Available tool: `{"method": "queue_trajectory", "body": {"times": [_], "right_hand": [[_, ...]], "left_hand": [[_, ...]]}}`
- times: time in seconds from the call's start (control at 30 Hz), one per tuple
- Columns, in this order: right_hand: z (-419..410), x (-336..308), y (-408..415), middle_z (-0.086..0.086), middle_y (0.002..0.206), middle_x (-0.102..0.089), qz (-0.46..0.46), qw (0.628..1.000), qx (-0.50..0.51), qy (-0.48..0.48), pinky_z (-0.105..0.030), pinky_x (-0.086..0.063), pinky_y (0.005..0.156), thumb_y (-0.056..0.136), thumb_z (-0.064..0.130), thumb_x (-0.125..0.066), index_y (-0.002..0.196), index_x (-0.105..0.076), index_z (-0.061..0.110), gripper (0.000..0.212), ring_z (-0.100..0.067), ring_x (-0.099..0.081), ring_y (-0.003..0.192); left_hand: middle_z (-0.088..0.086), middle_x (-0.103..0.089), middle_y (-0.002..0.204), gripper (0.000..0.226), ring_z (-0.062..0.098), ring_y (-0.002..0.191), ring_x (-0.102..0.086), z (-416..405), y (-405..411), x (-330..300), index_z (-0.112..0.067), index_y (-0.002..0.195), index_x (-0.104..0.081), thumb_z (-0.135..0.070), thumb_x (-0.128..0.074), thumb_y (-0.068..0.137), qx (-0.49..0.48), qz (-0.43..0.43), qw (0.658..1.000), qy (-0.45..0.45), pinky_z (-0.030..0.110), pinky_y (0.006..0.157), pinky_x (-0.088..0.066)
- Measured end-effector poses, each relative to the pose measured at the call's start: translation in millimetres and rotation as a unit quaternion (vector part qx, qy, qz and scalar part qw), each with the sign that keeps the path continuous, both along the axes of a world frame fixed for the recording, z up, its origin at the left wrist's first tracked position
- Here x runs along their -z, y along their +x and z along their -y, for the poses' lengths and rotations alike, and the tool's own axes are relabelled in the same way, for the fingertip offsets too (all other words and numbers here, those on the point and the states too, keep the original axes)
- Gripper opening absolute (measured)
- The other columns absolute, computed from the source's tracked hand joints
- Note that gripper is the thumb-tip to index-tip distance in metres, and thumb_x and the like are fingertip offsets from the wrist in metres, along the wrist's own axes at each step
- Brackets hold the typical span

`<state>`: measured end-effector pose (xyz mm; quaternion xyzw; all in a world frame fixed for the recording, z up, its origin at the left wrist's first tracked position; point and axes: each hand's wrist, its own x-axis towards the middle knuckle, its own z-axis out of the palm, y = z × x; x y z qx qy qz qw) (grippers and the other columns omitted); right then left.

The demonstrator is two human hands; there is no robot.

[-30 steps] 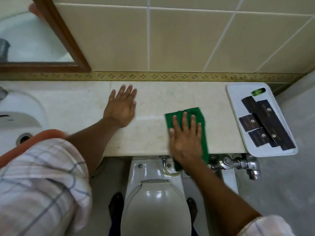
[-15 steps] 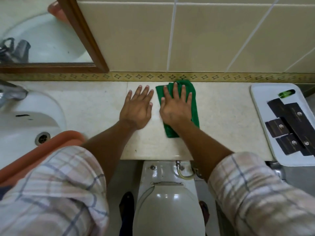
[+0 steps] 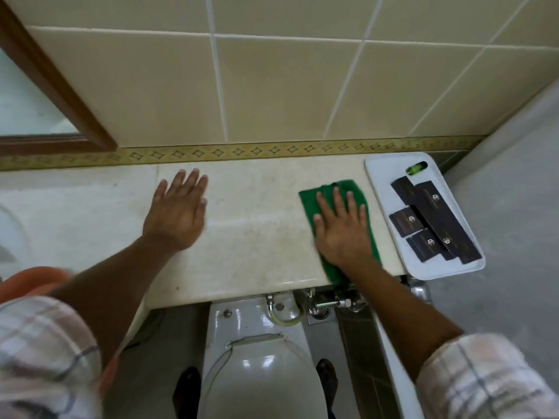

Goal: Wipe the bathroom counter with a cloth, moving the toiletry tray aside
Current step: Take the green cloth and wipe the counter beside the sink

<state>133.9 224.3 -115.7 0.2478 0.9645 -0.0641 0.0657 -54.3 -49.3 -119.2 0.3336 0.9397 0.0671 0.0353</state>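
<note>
My right hand (image 3: 343,231) presses flat on a green cloth (image 3: 308,204) on the beige counter (image 3: 257,234), just left of the toiletry tray. The cloth's lower end hangs over the counter's front edge. The white tray (image 3: 382,170) sits at the counter's right end, overhanging the front edge, and holds several dark boxes (image 3: 438,219) and a small green item (image 3: 416,168). My left hand (image 3: 177,214) rests flat on the counter to the left, fingers spread, holding nothing.
A toilet (image 3: 257,367) stands below the counter's front edge, with chrome valve fittings (image 3: 326,303) beside it. The sink's rim (image 3: 12,234) is at far left under a wood-framed mirror (image 3: 54,95). A tiled wall backs the counter.
My right hand slid the cloth from the counter's middle back to the right, beside the tray. My left hand stays planted on the counter. The view shifted right.
</note>
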Motion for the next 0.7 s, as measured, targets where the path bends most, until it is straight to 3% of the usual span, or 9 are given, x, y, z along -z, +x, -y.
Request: {"method": "queue_trajectory", "body": {"times": [0.1,0.23,0.4,0.5,0.7], "right_hand": [[-16.3,2.8,-7.7,-0.009,0.165,0.004,-0.013,1.0,0.014,-0.009,-0.055,0.002,0.12,0.099,0.051,-0.008,0.155,-0.003,0.03,0.061,-0.031,0.009,0.15],[40.6,7.1,-5.3,-0.014,0.162,0.012,-0.017,0.999,0.035,-0.004,-0.057,0.007,0.118,0.096,0.056,0.0,0.154,0.008,0.026,0.066,-0.036,0.015,0.148],[129.1,7.8,-1.7,-0.011,0.162,0.011,-0.022,0.995,-0.077,-0.055,-0.056,0.014,0.116,0.099,0.051,-0.005,0.154,0.001,0.026,0.061,-0.034,0.016,0.148],[95.7,7.3,9.2,-0.006,0.163,0.009,-0.022,0.994,-0.102,-0.027,-0.055,0.01,0.118,0.098,0.051,-0.004,0.154,0.0,0.032,0.059,-0.032,0.012,0.149],[33.8,9.7,18.6,-0.009,0.165,0.001,-0.025,0.999,0.039,-0.016,-0.056,0.002,0.119,0.098,0.05,-0.008,0.155,-0.007,0.029,0.061,-0.032,0.006,0.15]], "left_hand": [[0.002,-0.018,0.162,0.057,0.022,0.15,-0.01,-2.8,-1.7,-1.0,-0.019,0.154,-0.021,-0.038,-0.017,0.101,0.0,-0.001,1.0,-0.006,0.047,0.121,-0.008],[0.003,-0.017,0.162,0.054,0.023,0.15,-0.01,-5.0,-1.5,2.3,-0.019,0.154,-0.021,-0.035,-0.022,0.103,-0.001,-0.006,1.0,-0.016,0.047,0.12,-0.009],[0.002,-0.012,0.164,0.056,0.022,0.15,-0.006,-5.9,-0.8,4.3,-0.02,0.155,-0.015,-0.039,-0.017,0.103,-0.01,-0.01,0.999,-0.04,0.044,0.121,-0.005],[0.002,-0.011,0.164,0.058,0.021,0.15,-0.005,-3.0,-2.7,4.2,-0.019,0.155,-0.014,-0.041,-0.012,0.102,0.002,-0.006,1.0,-0.027,0.045,0.121,-0.005],[0.004,-0.018,0.162,0.055,0.024,0.149,-0.011,-2.3,-1.2,2.6,-0.018,0.154,-0.021,-0.038,-0.018,0.102,-0.002,-0.013,1.0,-0.014,0.046,0.121,-0.009]]}}
